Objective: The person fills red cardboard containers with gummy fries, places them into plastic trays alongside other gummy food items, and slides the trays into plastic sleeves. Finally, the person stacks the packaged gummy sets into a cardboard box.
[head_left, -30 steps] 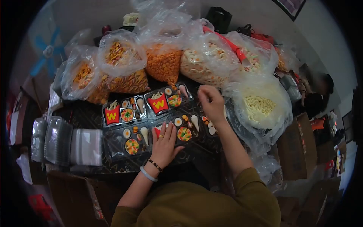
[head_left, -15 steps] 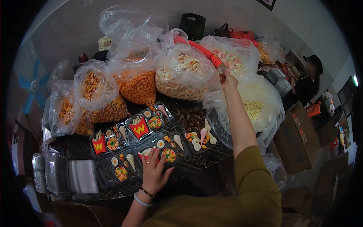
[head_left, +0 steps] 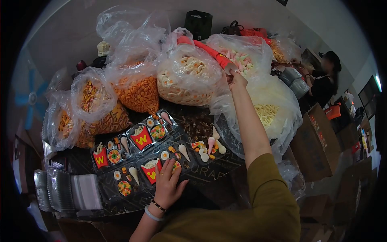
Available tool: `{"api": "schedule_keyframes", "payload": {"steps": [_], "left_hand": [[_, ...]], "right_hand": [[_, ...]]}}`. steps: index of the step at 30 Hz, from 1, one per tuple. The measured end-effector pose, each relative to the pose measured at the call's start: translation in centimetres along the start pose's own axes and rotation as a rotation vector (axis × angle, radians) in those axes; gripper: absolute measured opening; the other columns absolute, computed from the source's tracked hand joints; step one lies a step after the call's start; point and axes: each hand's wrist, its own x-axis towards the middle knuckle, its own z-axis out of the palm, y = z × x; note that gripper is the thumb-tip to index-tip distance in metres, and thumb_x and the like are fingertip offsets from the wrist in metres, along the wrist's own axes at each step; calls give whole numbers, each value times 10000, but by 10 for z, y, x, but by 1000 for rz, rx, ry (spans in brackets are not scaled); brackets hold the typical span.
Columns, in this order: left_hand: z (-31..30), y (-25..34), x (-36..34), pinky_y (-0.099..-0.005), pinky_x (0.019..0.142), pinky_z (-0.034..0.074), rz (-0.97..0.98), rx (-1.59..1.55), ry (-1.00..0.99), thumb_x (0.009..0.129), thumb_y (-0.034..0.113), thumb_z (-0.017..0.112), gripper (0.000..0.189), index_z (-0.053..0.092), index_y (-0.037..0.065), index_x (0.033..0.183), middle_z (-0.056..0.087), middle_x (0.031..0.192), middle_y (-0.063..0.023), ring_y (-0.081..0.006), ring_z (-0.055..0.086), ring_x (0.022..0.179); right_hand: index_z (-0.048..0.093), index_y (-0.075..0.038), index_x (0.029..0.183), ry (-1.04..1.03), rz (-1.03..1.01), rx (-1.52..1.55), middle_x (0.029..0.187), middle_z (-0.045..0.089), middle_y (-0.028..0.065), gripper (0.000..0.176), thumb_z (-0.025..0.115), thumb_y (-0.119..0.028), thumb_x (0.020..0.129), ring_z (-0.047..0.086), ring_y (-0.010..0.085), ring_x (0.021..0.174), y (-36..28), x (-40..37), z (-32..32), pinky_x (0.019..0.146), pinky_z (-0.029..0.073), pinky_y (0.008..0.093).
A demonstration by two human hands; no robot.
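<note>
My right hand (head_left: 237,82) reaches out to the near end of a long curved stack of nested red fry cartons (head_left: 213,53), its fingers closed on that end. The stack lies across the plastic bags. My left hand (head_left: 168,189) rests with fingers spread on a clear tray, touching a red fry carton (head_left: 150,171) with a yellow letter and white fry-shaped candy. Its fingertips partly cover a round pizza-like candy. Beside them in the tray sit an egg-like candy (head_left: 165,155) and a cone-shaped candy (head_left: 184,152). Another filled red carton (head_left: 141,139) stands in the tray behind.
Large open bags hold orange candy (head_left: 139,94), white pieces (head_left: 185,86) and pale yellow strips (head_left: 265,114). Loose candies (head_left: 209,147) lie right of the trays. Clear lids (head_left: 60,189) stand stacked at left. A co-worker (head_left: 324,80) and cardboard boxes (head_left: 314,143) are at right.
My left hand has shifted right over the tray, uncovering the red fry carton's front. My right hand stays at the carton stack's end. The whole view has shifted slightly.
</note>
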Motion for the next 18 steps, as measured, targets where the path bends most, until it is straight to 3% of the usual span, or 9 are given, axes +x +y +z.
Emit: {"api": "schedule_keyframes", "payload": {"steps": [6, 9, 10, 13, 16, 18], "left_hand": [[4, 5, 10, -595, 1064, 205, 46, -8, -39, 734, 179, 741, 438, 582, 42, 1118, 422, 1351, -184, -354, 387, 1279], [3, 8, 15, -598, 1057, 219, 48, -6, -20, 736, 170, 736, 423, 588, 40, 1111, 422, 1352, -182, -351, 388, 1278], [1, 8, 14, -598, 1054, 224, 45, -5, -8, 736, 168, 735, 423, 588, 40, 1112, 422, 1353, -182, -353, 389, 1278], [0, 6, 11, -597, 1047, 237, 12, -3, 10, 738, 163, 733, 426, 585, 40, 1117, 420, 1355, -184, -358, 392, 1274], [6, 2, 8, -595, 1040, 248, -2, -28, -7, 739, 158, 731, 432, 579, 38, 1124, 416, 1359, -186, -366, 395, 1271], [7, 1, 6, -594, 1034, 257, 0, -31, -34, 739, 155, 731, 432, 577, 34, 1125, 413, 1360, -190, -369, 396, 1269]], "right_hand": [[616, -24, 912, -175, 81, -350, 709, 632, 62, 159, 711, -47, 787, 574, 125, 522, -11, -6, 25, 426, 429, 210], [626, -29, 845, -241, -73, -526, 658, 621, 63, 175, 760, -90, 750, 543, 124, 478, -1, -3, 52, 401, 396, 219], [616, -20, 801, -191, -289, -712, 669, 623, 60, 231, 796, -133, 712, 554, 143, 507, 1, -7, 55, 444, 426, 248], [614, -26, 809, -169, -802, -831, 751, 625, 64, 255, 804, -146, 688, 589, 161, 644, 9, -13, 51, 544, 465, 289], [634, -34, 924, -162, -1207, -953, 910, 617, 73, 350, 795, -181, 650, 592, 228, 829, 12, -17, 41, 748, 480, 359], [637, -62, 939, -216, -1462, -1079, 945, 590, 79, 343, 776, -194, 656, 568, 260, 872, 5, -26, 39, 798, 455, 377]]}}
